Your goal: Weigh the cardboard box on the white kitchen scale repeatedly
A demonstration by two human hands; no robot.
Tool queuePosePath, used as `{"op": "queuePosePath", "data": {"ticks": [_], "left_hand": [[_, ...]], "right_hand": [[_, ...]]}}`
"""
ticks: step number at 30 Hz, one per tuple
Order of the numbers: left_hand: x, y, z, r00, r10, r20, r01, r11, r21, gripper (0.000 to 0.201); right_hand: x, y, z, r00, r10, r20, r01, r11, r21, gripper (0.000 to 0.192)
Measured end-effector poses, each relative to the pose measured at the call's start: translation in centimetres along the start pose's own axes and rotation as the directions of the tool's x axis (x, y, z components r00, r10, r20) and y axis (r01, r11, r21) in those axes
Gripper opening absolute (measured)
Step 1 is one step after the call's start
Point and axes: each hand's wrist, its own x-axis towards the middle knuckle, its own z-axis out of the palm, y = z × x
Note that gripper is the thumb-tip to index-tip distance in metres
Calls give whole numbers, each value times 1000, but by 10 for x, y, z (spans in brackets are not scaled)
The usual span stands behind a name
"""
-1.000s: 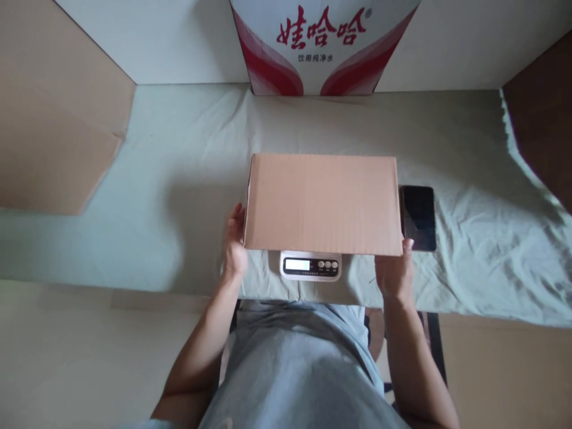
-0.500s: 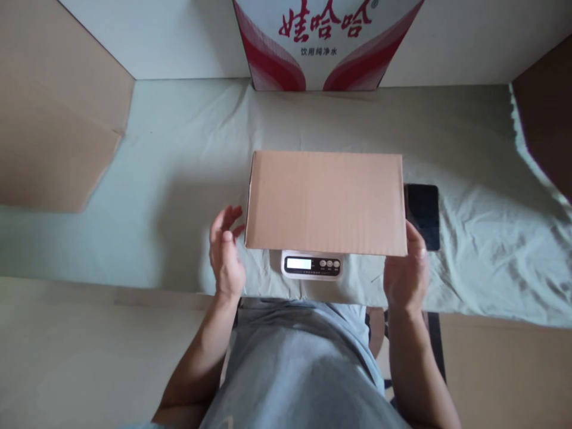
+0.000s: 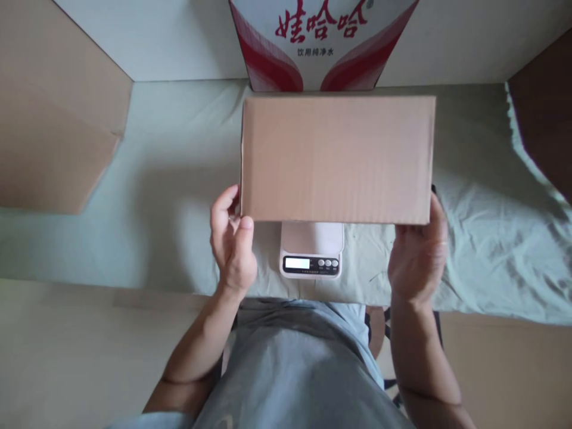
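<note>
A brown cardboard box is held up between my two hands, above the table. My left hand grips its lower left corner, thumb on the near edge and fingers along the left side. At the lower right corner is my right hand, closed on the box, with part of its fingers hidden underneath and behind it. Below the box sits a white digital kitchen scale with a lit display and several buttons. The box covers the back part of the scale's platform.
A pale green cloth covers the table. Against the back wall stands a red and white printed carton. Large cardboard pieces stand at the left and the right. The phone is now almost wholly hidden behind the box and right hand.
The box has risen off the scale toward the camera and away from me, uncovering part of the platform. My left hand has closed onto the box's left corner; the right hand moved with it.
</note>
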Motion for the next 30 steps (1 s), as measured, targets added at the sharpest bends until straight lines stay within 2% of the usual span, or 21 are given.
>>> {"op": "queuePosePath", "data": {"ticks": [5,9,14,21,26,30], "left_hand": [[48,-7,18,994,101,42,-99,994,-51,42],[70,-27,30,997,59,56,-55,996,-66,45],[69,-47,38,998,-42,37,42,999,-6,47],[64,-63,39,994,-110,25,109,994,28,51],[65,-78,30,993,-115,16,113,992,61,52],[64,-101,16,978,-210,3,209,977,48,52]], "right_hand": [[42,2,12,999,-2,50,0,999,35,47],[64,20,15,996,21,91,-23,999,24,53],[64,42,15,989,113,92,-111,993,-29,55],[62,62,13,985,150,85,-147,988,-48,57],[63,74,2,968,241,65,-241,971,-11,58],[59,86,-9,943,332,32,-333,943,21,60]]}}
